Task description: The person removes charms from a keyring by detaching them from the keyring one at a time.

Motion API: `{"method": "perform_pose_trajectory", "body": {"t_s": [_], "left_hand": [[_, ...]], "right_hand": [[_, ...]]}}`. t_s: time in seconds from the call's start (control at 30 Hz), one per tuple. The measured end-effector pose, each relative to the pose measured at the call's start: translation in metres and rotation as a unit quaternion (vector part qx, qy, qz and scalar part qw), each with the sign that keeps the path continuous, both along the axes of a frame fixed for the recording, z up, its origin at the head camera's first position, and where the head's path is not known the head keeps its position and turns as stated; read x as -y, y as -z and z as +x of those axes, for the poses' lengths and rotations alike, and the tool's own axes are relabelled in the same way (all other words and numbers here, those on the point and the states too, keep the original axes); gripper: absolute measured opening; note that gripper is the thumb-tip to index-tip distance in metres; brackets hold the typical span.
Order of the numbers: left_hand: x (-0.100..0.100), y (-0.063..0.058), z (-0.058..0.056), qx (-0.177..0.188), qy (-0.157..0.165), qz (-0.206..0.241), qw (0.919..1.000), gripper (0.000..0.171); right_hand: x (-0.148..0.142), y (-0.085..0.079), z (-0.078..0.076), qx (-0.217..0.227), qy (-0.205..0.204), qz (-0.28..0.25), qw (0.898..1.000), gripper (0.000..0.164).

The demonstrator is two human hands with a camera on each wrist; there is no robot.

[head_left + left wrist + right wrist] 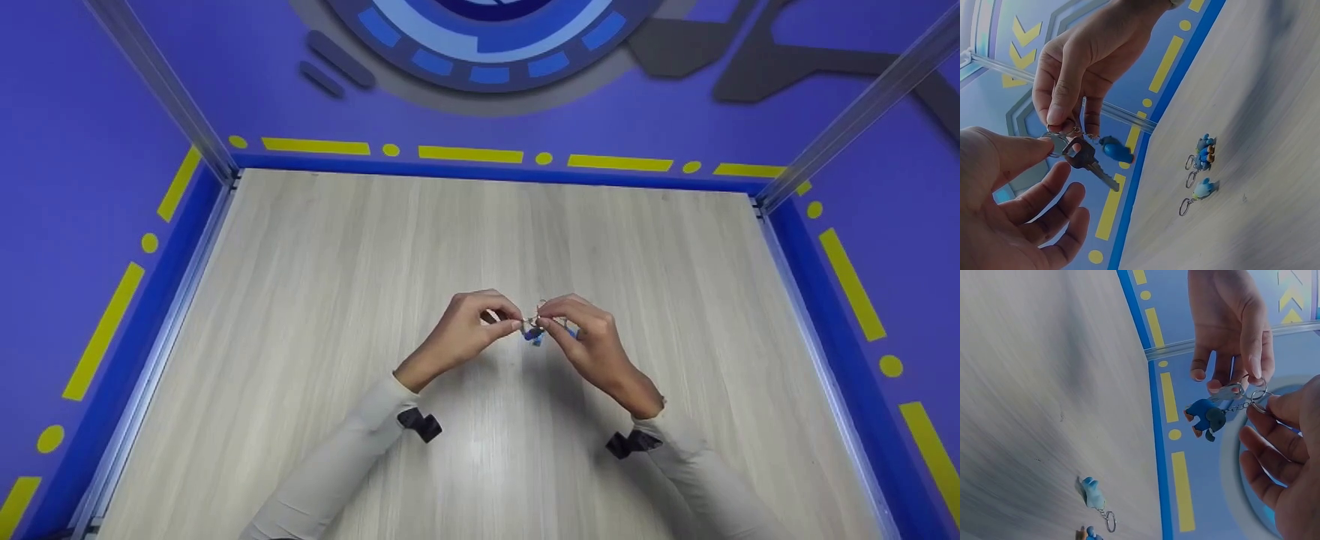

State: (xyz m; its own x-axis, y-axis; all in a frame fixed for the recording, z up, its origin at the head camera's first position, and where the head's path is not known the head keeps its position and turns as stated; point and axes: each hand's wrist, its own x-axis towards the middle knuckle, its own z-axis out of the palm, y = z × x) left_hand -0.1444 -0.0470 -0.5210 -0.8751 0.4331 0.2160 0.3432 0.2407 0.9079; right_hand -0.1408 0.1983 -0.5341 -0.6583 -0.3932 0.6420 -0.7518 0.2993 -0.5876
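Note:
In the head view both hands meet over the middle of the table. My left hand [469, 326] pinches a metal split ring with thumb and forefinger, its other fingers loosely bent. A key [1085, 162] hangs by this ring. My right hand [592, 337] pinches the ring area from the other side with its thumb and fingertips. From a short chain there dangles a blue elephant-like keychain figure [1206, 417] with orange feet. Whether the key's loop and the chain's ring are linked is too small to tell.
On the wooden table [337, 247] lie several small keychain figures: a light blue one [1203, 188] with a ring [1185, 207], and darker blue ones [1206, 151] close by. Blue panels [247, 75] with yellow marks and metal posts enclose the table at the back and sides.

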Motion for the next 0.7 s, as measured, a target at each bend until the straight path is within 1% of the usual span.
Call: {"method": "perform_pose_trajectory", "body": {"t_s": [0.17,0.27,0.4,0.5,0.7], "left_hand": [[0.0008,-0.0001,0.0007,0.011,0.006,0.012,0.9998,0.006],[0.001,0.0001,0.0,0.019,0.007,0.008,0.9998,0.005],[0.0011,0.0009,-0.0023,0.038,0.009,-0.002,0.9992,0.006],[0.0012,0.0011,-0.0035,0.052,0.013,-0.007,0.9986,0.006],[-0.0007,-0.0028,-0.006,0.049,0.023,-0.039,0.9977,0.006]], "right_hand": [[-0.001,0.0007,0.0001,0.015,0.008,-0.013,1.0,0.022],[-0.0009,0.0003,0.0007,0.021,0.014,-0.015,1.0,0.022],[0.0,-0.0023,0.0014,0.03,0.012,-0.013,0.999,0.017],[0.0008,-0.0037,0.0016,0.027,0.008,0.001,1.0,0.014],[0.001,-0.0037,0.0022,0.0,-0.002,0.044,0.999,0.013]]}}
